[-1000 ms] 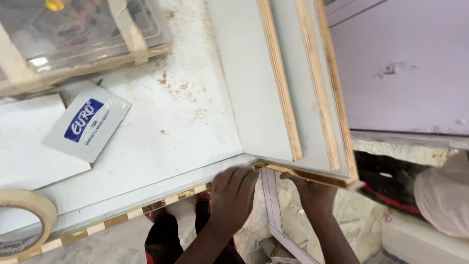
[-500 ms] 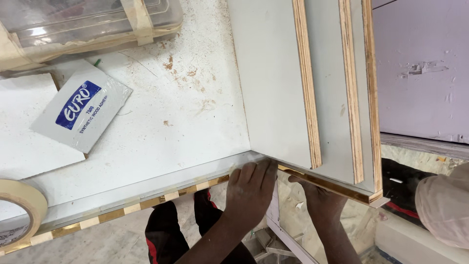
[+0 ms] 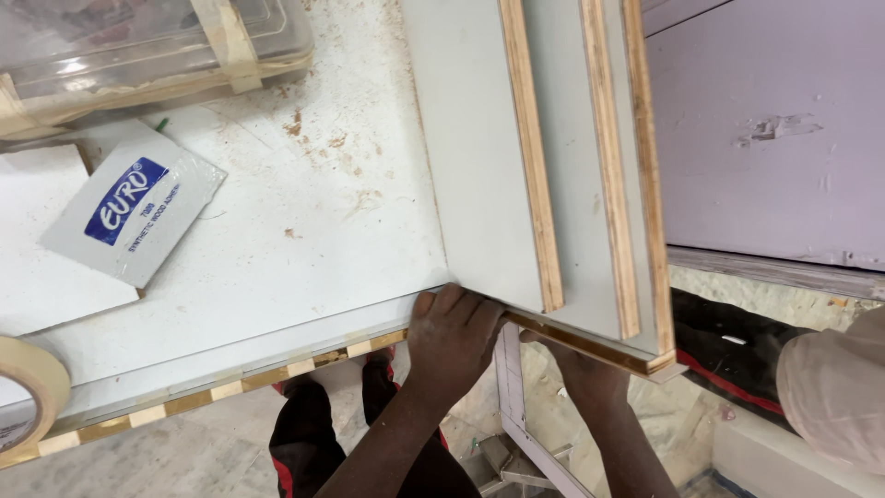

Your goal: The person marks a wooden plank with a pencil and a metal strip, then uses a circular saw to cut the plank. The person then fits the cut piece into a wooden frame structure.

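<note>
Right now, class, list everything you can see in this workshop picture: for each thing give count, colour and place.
Workbench: one, white top with dusty stains, striped plywood edge, centre left.
Laminated boards: three stacked, grey faces with tan plywood edges, upper centre, overhanging the bench.
Glue pouch: one, white with blue label, left on bench.
Plastic box: one, clear, taped, top left.
Masking tape roll: one, cream, bottom left edge.
Lilac panel: one, upper right.
Metal frame: one, grey, below the boards.
Left hand: one, at the boards' near corner.
Right hand: one, under the boards' near edge.
</note>
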